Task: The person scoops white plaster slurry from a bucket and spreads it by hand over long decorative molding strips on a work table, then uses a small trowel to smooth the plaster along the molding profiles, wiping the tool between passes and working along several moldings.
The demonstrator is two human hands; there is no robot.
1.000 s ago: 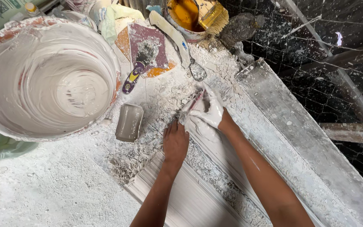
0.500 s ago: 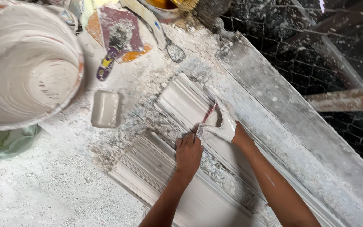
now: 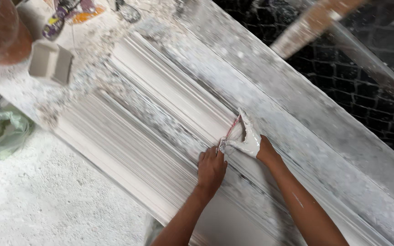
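The right hand (image 3: 250,142), coated in wet white plaster, is closing its fingers around a small scraper (image 3: 230,135) with a thin reddish edge, gripping it tight and pressing it against the moulding (image 3: 169,98). The blade is sitting just off the fingertips on the left-hand side, standing crosswise to the ribs of the profile. The left hand (image 3: 211,167) is lying flat just beside it, fingers together and holding nothing, its fingertips touching the moulding right at the lower end of the scraper (whether they are touching the blade itself I cannot tell).

The moulding is the long pale strip lying under both hands. Its long axis is running diagonally, away from the grip toward the upper left and back past the wrists toward the lower right, so the far greater bare length is lying ahead of the scraper, up and left. The right hand is the nearer one to the raised centre ribs; the left is resting on the lower, flatter band.

Farther out along that same line, well apart from the grip, a small grey tub (image 3: 50,63) is standing among plaster crumbs near the strip's far end. A green bag (image 3: 1,132) is lying well off to the left, beyond the left forearm.
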